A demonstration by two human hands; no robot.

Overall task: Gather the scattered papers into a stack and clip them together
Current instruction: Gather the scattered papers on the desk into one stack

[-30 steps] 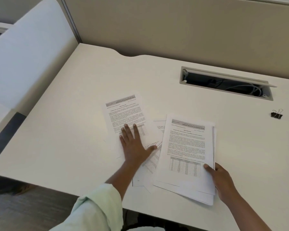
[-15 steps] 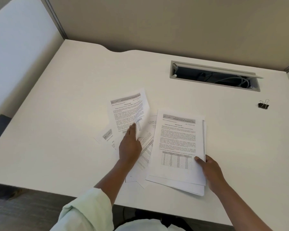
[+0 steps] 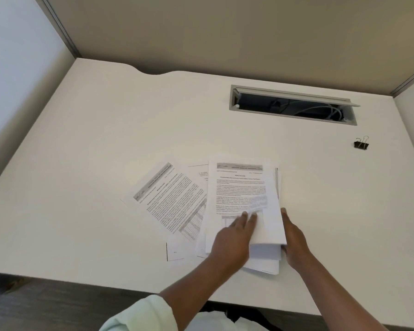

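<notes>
A stack of printed papers (image 3: 239,185) lies on the white desk (image 3: 105,139) near its front edge. My left hand (image 3: 232,237) lies on the stack and holds a curled sheet (image 3: 269,225) over it; the thumb is hidden by that sheet. Gripping the stack's right edge is my right hand (image 3: 295,240), with its thumb on top. A loose printed sheet (image 3: 170,199) lies tilted to the left of the stack, partly under it. Another sheet (image 3: 197,174) peeks out behind it. A black binder clip (image 3: 361,145) sits alone at the far right.
An open cable slot (image 3: 292,106) with wires is set into the desk at the back right. Beige partition walls (image 3: 225,32) close off the back and both sides. The floor (image 3: 34,306) shows below the front edge.
My left hand has lifted a sheet from the left and carried it right onto the stack. A tilted sheet that lay beneath is now uncovered. My right hand has stayed at the stack's edge.
</notes>
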